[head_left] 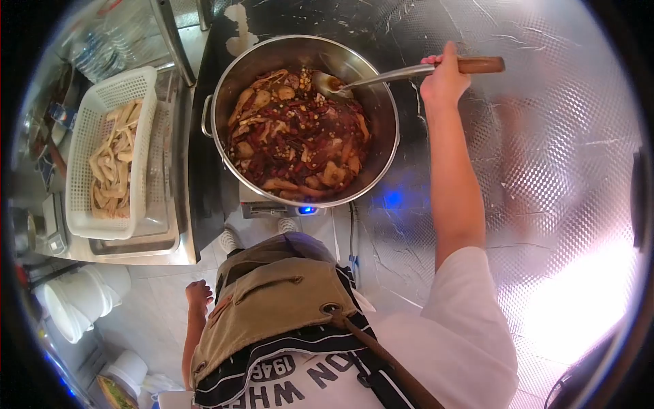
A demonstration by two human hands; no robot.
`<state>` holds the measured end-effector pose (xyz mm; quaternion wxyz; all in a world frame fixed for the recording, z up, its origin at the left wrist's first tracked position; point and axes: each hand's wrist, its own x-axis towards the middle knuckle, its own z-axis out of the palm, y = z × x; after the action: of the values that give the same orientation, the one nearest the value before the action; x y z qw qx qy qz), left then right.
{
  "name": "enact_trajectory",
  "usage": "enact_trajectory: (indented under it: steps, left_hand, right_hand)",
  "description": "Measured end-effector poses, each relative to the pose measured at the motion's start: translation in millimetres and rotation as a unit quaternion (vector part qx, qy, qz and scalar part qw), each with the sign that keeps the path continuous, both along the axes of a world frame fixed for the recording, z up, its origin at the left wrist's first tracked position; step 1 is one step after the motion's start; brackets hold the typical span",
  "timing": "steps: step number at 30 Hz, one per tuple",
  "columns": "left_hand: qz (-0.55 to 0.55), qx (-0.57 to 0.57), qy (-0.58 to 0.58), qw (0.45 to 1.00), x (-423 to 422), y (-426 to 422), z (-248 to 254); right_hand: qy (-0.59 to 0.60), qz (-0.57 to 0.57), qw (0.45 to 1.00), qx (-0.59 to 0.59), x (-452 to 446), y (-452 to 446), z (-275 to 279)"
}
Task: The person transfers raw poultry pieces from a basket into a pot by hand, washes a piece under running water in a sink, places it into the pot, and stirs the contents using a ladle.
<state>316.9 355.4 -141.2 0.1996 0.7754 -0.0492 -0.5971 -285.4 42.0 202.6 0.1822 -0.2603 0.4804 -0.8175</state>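
Observation:
A large steel pot (390, 129) holds dark red broth with chillies, peppercorns and pale brown pieces of food. My right hand (446, 78) is closed round the handle of a long metal ladle (388, 75), near its wooden end, to the right of the pot. The ladle's bowl rests in the broth at the pot's upper right. My left hand (199, 293) hangs low beside my apron (286, 293), away from the pot, with its fingers curled; nothing shows in it.
A white perforated basket (80, 170) of pale food pieces stands on a metal tray (170, 242) at the left. The pot sits on a cooker (262, 210) with a blue light. White buckets (65, 307) are at the lower left. A foil-like surface (545, 170) lies right.

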Motion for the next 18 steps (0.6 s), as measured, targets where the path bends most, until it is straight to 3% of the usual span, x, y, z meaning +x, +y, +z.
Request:
enact_trajectory:
  steps: [2,6,12,16,17,18]
  left_hand:
    - [-0.002,-0.010,0.013,1.000,-1,2,0]
    - [-0.136,-0.068,-0.015,0.988,19,23,-42]
    - [-0.138,-0.062,-0.028,0.988,20,25,-39]
    - [-0.057,-0.029,-0.001,0.998,10,12,-12]
    - [-0.021,-0.013,0.014,1.000,9,10,-7]
    - [-0.059,-0.041,0.006,0.997,19,19,-24]
  right_hand:
    - [0.046,0.010,0.999,0.024,9,5,-16]
    - [0.160,0.043,0.981,0.100,42,27,-55]
    - [0.406,0.077,0.890,0.192,91,61,-83]
    - [0.291,0.099,0.932,0.191,78,45,-64]
    - [0.223,0.094,0.959,0.148,75,43,-46]
    - [0.096,0.047,0.992,0.071,68,36,-38]
